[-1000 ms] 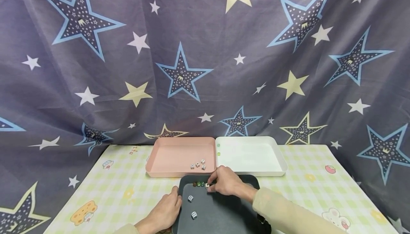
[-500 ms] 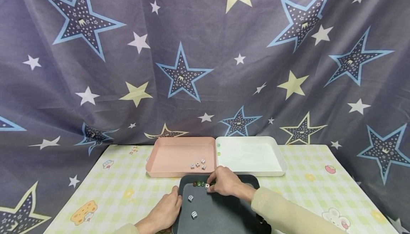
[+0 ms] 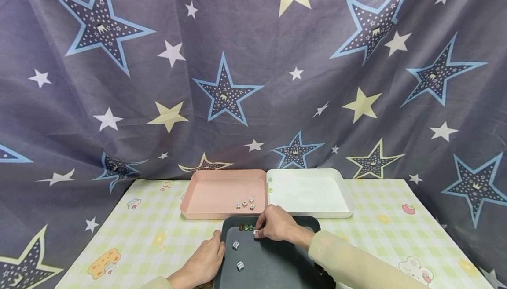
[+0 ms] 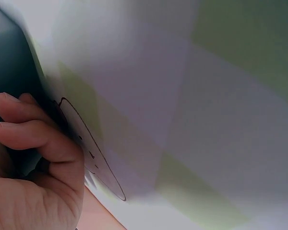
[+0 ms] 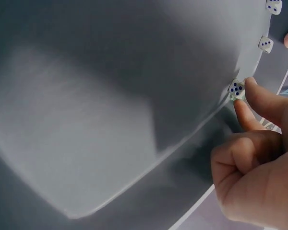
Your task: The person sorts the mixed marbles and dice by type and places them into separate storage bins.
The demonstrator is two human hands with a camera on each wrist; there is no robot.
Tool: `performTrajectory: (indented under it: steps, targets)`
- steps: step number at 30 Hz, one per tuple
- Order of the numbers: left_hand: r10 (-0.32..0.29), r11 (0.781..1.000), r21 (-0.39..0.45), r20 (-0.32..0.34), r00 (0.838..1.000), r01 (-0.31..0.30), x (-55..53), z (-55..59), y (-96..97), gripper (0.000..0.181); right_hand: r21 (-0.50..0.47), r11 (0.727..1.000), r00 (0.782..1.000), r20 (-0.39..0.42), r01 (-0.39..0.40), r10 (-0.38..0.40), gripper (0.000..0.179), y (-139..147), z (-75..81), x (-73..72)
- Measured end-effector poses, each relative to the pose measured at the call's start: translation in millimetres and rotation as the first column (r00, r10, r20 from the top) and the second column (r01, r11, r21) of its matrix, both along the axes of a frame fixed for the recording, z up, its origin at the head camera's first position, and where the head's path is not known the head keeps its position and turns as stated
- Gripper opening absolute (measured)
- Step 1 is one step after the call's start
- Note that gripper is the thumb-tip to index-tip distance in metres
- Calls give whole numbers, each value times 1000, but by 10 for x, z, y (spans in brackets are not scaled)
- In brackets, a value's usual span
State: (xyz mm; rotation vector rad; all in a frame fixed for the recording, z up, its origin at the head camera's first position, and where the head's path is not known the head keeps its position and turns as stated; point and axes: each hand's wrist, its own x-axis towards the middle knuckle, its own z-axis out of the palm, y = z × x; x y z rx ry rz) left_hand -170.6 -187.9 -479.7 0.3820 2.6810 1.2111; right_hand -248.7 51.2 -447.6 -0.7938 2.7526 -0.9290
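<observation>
My right hand (image 3: pixel 277 224) pinches a white die (image 5: pixel 236 88) between thumb and index fingertip, over the far part of a dark grey tray (image 3: pixel 273 271). Five dark pips show on that die in the right wrist view. Just left of it, a short row of glass marbles (image 3: pixel 246 227), brownish and green, lies along the tray's far side. Two more dice, one farther (image 3: pixel 235 245) and one nearer (image 3: pixel 240 265), rest on the tray's left part. At the tray's left rim my left hand (image 3: pixel 203 260) grips the edge with curled fingers, as the left wrist view shows.
Behind the dark tray stand a pink tray (image 3: pixel 225 183) with several dice (image 3: pixel 244 203) and a white tray (image 3: pixel 309 192) with two green marbles (image 3: pixel 270 190) at its left side. A checked cloth (image 3: pixel 158 223) covers the table; a starry curtain (image 3: pixel 253 148) hangs behind.
My right hand and the pinched die have shifted very slightly left and toward me. The left hand, trays and other dice have stayed put.
</observation>
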Motion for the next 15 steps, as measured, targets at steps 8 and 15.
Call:
performTrajectory:
  steps: [8, 15]
  targets:
    - [0, 1000, -4, -4, 1000, 0, -6, -19, -3, 19, 6, 1000, 1000, -9, 0, 0, 19, 3, -7, -3]
    - [2, 1000, -1, -13, 1000, -2, 1, -9, -6, 18, 16, 1000, 1000, -7, 11, -10, 21, 1, -15, 8]
